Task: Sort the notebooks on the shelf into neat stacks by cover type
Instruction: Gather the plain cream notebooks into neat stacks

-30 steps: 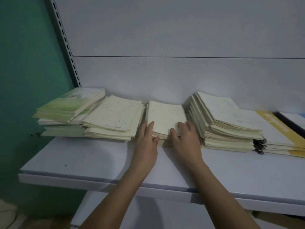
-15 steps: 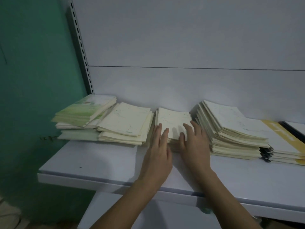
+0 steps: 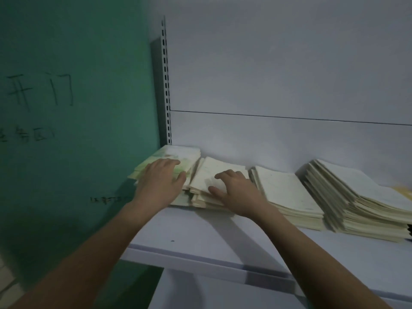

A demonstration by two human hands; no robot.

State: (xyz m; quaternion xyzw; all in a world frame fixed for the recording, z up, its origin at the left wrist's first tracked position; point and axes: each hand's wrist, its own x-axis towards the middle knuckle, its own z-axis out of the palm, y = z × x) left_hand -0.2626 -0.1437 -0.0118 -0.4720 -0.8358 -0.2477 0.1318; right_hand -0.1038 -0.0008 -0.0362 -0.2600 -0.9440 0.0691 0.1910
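Several stacks of notebooks lie in a row on a white shelf (image 3: pixel 223 237). At the far left is a green-covered stack (image 3: pixel 178 156), and my left hand (image 3: pixel 159 181) rests flat on top of it, fingers spread. Beside it lies a cream stack (image 3: pixel 214 170); my right hand (image 3: pixel 234 190) rests on it with fingers slightly bent and thumb at its near edge. Further right are a second cream stack (image 3: pixel 285 192) and a tall slanting cream pile (image 3: pixel 356 197).
A green wall with dark handwriting (image 3: pixel 66 108) bounds the shelf on the left, next to a perforated upright (image 3: pixel 166 85). The white back panel (image 3: pixel 289 74) rises behind the stacks. A yellow cover edge (image 3: pixel 401 190) shows at the far right.
Both hands have left the middle cream stack and moved left: the left onto the green stack, the right onto the cream stack beside it. The view has swung left and closer.
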